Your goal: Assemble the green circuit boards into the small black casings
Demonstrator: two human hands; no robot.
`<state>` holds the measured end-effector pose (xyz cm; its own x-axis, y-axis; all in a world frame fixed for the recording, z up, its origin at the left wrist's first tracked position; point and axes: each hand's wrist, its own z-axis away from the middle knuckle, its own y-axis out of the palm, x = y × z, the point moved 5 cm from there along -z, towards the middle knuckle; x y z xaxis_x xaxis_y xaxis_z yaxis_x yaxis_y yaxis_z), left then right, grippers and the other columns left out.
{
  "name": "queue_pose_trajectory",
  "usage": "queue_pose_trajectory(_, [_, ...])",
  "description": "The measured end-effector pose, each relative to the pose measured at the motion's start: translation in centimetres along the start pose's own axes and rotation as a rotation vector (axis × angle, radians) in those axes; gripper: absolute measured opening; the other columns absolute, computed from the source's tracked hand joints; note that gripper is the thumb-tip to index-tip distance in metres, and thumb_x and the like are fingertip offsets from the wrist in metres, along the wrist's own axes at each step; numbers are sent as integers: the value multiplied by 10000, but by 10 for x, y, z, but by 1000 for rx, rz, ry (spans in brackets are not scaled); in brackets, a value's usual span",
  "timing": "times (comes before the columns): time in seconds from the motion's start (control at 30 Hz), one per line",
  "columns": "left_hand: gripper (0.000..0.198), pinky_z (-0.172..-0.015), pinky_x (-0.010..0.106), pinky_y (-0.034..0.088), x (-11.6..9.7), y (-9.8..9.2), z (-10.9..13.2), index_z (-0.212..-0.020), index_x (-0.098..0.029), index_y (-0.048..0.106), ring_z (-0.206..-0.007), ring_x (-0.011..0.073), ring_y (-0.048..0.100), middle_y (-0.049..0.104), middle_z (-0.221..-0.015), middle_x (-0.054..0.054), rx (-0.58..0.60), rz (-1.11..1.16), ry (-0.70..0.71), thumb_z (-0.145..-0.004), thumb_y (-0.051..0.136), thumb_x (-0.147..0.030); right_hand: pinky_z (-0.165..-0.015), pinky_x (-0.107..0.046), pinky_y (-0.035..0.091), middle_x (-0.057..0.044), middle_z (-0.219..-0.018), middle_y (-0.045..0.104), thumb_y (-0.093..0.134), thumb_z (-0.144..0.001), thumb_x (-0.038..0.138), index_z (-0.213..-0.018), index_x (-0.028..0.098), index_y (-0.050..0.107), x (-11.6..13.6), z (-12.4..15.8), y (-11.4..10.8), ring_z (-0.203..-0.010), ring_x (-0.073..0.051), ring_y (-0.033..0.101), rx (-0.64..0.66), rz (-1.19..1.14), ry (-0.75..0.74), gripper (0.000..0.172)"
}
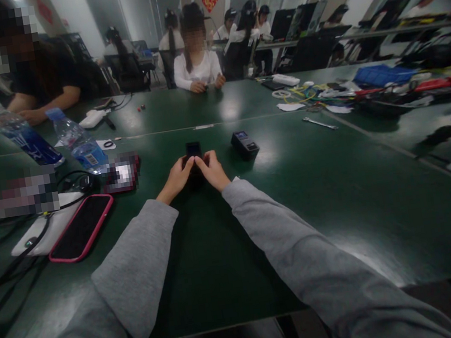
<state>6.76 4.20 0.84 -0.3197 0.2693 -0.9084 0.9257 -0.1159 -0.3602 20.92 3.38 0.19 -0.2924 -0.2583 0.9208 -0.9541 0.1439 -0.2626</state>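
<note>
A person's left hand (179,177) and right hand (213,171) held a small black gadget (193,149) just left of a dark box (245,146). The gadget looked squarish, with a dark, screen-like face; its lower part was covered. The thumbs met over it; the other fingers, partly hidden, curled around its sides.

From far away I see a water bottle (78,139), a pink-edged phone (82,229), a wrench (320,123) and (what a mess!) lots of wires (308,92).
</note>
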Motion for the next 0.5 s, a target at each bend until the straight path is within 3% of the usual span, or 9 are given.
queue_pose_trajectory(0.5, [525,-1011,393,447,1,1,-2,-1270,-149,554,-1151,238,596,616,-1299,139,3,-41,-31,-922,437,-525,-779,-345,455,-9,-851,537,514,-824,621,-910,235,376,-1,0,0,-794,-171,558,-11,9,20,419])
